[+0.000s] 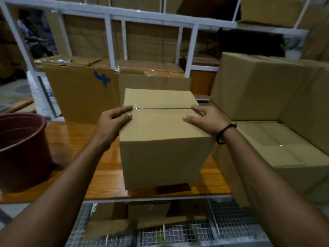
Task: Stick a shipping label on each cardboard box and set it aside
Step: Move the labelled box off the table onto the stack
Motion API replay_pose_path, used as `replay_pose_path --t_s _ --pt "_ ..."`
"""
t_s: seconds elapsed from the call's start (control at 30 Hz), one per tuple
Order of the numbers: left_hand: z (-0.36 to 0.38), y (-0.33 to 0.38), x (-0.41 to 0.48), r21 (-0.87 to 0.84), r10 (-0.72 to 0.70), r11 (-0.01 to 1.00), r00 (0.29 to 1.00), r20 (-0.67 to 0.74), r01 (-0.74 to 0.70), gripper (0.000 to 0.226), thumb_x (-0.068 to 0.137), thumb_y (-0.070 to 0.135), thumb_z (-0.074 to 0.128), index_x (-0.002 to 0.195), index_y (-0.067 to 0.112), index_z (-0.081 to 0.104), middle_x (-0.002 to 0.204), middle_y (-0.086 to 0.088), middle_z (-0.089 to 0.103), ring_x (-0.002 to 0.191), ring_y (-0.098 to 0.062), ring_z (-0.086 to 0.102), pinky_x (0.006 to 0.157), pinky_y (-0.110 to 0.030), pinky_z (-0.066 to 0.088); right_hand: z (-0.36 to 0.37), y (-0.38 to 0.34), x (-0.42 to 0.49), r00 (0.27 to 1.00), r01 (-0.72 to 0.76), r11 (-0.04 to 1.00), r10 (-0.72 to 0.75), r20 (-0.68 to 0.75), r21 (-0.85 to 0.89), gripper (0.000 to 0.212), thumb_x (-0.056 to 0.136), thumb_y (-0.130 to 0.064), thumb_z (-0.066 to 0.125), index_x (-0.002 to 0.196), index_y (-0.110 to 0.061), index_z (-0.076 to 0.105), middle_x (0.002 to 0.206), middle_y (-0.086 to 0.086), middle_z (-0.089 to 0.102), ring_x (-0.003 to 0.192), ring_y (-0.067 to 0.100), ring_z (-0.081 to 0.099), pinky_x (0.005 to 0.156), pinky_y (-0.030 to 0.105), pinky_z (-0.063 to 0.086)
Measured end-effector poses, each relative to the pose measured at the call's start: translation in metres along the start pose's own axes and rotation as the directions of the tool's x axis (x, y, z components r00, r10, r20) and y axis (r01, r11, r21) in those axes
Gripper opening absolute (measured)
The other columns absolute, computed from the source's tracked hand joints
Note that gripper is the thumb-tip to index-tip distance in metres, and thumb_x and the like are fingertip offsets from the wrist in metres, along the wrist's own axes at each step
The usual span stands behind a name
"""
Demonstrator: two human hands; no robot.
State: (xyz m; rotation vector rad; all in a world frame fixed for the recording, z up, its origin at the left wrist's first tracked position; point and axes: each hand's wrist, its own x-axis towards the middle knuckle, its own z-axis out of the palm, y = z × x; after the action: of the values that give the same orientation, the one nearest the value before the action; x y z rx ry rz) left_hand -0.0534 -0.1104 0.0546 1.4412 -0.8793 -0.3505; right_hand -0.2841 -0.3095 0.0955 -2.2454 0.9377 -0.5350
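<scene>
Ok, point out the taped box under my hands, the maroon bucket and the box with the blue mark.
taped box (165, 154), head view, front face.
maroon bucket (26, 166), head view, outer wall.
box with the blue mark (80, 104), head view, front panel below the mark.

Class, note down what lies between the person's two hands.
Head view: only the top of the cardboard box, with its taped seam, lies between left hand and right hand.

Hemmed in on three sides
I see bare surface (76, 139) left of the cardboard box (160, 150); maroon bucket (21, 148) further left, stacked cartons (267, 97) right, marked carton (80, 98) behind.
</scene>
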Motion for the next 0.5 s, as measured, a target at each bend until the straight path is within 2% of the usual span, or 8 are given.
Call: replay_pose_path --t_s 0.17,0.3,0.37,0.43,0.5 --pt "0.03 0.083 -0.014 -0.012 0.199 0.98 0.979 0.033 -0.199 0.028 0.091 0.016 0.059 0.117 0.017 0.068 0.12 -0.002 0.065 0.104 -0.01 0.06 0.076 -0.014 0.046 -0.091 -0.037 -0.067 0.994 -0.001 0.999 -0.004 -0.109 -0.04 0.078 0.075 -0.059 0.069 0.142 -0.026 0.047 0.148 -0.006 0.043 0.129 0.011 0.043 0.092 0.024 0.031" --pt "0.083 0.142 -0.018 -0.032 0.241 0.971 0.963 0.123 -0.239 0.023 0.093 0.015 0.053 0.103 0.027 0.07 0.117 -0.005 0.066 0.098 -0.014 0.06 0.068 -0.016 0.047 -0.164 -0.029 -0.111 0.982 -0.034 0.993 0.012 -0.186 -0.112 0.072 0.077 -0.064 0.064 0.14 -0.032 0.048 0.148 -0.011 0.041 0.117 0.002 0.036 0.09 0.026 0.026" --pt "0.117 0.158 -0.022 -0.058 0.251 0.968 0.952 0.177 -0.245 0.021 0.096 0.018 0.052 0.104 0.026 0.069 0.117 -0.005 0.065 0.089 -0.009 0.063 0.059 -0.014 0.049 -0.2 -0.015 -0.124 0.974 -0.092 0.984 0.057 -0.218 -0.152 0.071 0.075 -0.069 0.062 0.137 -0.036 0.051 0.148 -0.014 0.04 0.127 0.006 0.036 0.092 0.027 0.025" --pt "0.153 0.162 -0.025 -0.089 0.248 0.968 0.942 0.225 -0.233 0.021 0.099 0.023 0.05 0.111 0.022 0.068 0.116 -0.001 0.064 0.079 -0.004 0.066 0.054 -0.015 0.051 -0.232 0.006 -0.13 0.967 -0.151 0.971 0.106 -0.23 -0.183 0.071 0.071 -0.073 0.062 0.133 -0.04 0.054 0.149 -0.014 0.038 0.136 0.014 0.033 0.099 0.032 0.025" --pt "0.191 0.16 -0.027 -0.125 0.237 0.97 0.932 0.274 -0.21 0.024 0.099 0.028 0.05 0.116 0.022 0.067 0.114 0.0 0.063 0.079 -0.009 0.067 0.052 -0.02 0.053 -0.262 0.033 -0.133 0.958 -0.211 0.953 0.158 -0.238 -0.218 0.069 0.069 -0.075 0.06 0.131 -0.044 0.055 0.15 -0.013 0.036 0.138 0.018 0.03 0.108 0.04 0.022"
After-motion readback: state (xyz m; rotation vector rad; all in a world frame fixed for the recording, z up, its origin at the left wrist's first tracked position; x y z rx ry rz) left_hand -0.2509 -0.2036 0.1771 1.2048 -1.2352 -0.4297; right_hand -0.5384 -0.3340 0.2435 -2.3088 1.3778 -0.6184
